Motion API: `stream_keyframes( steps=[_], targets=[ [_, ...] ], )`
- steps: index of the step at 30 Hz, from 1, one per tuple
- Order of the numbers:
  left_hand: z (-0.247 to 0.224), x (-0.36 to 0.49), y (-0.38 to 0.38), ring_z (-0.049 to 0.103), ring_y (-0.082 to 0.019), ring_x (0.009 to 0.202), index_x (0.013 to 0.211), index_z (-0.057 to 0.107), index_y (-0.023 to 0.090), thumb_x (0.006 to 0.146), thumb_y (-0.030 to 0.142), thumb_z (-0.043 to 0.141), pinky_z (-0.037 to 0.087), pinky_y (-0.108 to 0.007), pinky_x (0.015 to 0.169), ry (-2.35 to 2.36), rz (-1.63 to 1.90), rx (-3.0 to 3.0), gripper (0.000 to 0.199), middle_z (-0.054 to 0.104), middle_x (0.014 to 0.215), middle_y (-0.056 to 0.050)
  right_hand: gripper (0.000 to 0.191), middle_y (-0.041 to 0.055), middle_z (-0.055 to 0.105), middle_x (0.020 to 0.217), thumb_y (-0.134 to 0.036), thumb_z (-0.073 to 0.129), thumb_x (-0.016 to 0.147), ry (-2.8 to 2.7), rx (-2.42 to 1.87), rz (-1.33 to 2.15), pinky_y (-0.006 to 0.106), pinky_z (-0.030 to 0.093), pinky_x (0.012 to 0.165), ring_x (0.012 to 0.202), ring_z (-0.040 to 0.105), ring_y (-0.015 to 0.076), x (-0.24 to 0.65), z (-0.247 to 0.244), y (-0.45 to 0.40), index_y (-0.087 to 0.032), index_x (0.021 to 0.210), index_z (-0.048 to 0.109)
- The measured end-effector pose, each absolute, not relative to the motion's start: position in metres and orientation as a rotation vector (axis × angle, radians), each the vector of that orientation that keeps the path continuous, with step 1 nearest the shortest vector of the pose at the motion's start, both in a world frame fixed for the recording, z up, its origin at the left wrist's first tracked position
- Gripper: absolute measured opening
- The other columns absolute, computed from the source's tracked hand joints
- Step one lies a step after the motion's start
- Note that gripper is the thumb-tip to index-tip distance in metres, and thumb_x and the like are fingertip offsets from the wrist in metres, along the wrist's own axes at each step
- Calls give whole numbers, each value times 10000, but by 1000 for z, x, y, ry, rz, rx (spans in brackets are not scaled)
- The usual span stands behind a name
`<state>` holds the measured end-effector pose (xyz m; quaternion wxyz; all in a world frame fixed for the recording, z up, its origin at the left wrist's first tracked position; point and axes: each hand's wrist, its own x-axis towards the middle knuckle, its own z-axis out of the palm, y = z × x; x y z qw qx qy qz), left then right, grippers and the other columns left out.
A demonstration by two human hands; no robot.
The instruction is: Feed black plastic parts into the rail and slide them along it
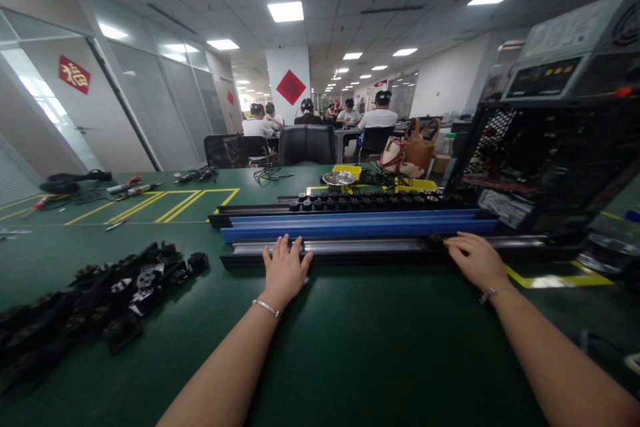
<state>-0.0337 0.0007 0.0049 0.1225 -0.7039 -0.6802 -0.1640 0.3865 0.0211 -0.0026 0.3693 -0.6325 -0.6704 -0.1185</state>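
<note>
A long black rail (360, 248) with a shiny grey channel lies across the green table. My left hand (286, 270) rests on its left part, fingers spread and fingertips over the channel. Toward the right end, my right hand (477, 259) is closed at a small dark block (436, 239) sitting in the channel; the fingers partly hide it. Directly behind lies a blue rail (350, 223). Beyond that, several black socket-like modules (365, 200) stand in rows along another black rail (240, 210).
Black modules are heaped (135, 287) at the left. An open computer case (540, 167) stands at the right with a power supply box (570, 53) on top. A metal bowl (339, 178), yellow trays and cables lie farther back. Several people sit at desks beyond.
</note>
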Motion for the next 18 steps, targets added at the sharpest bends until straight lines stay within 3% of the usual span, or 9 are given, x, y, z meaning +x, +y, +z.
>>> stream_keyframes(
  steps=[18],
  targets=[
    [3, -35, 2, 318, -295, 1334, 1348, 443, 232, 908, 522, 238, 212, -557, 1062, -1985, -487, -2065, 566, 403, 1428, -148, 321, 45, 720, 878, -355, 425, 773, -1834, -1589, -309, 446, 439, 948, 1014, 587, 254, 374, -2, 22, -210, 769, 712]
  ],
)
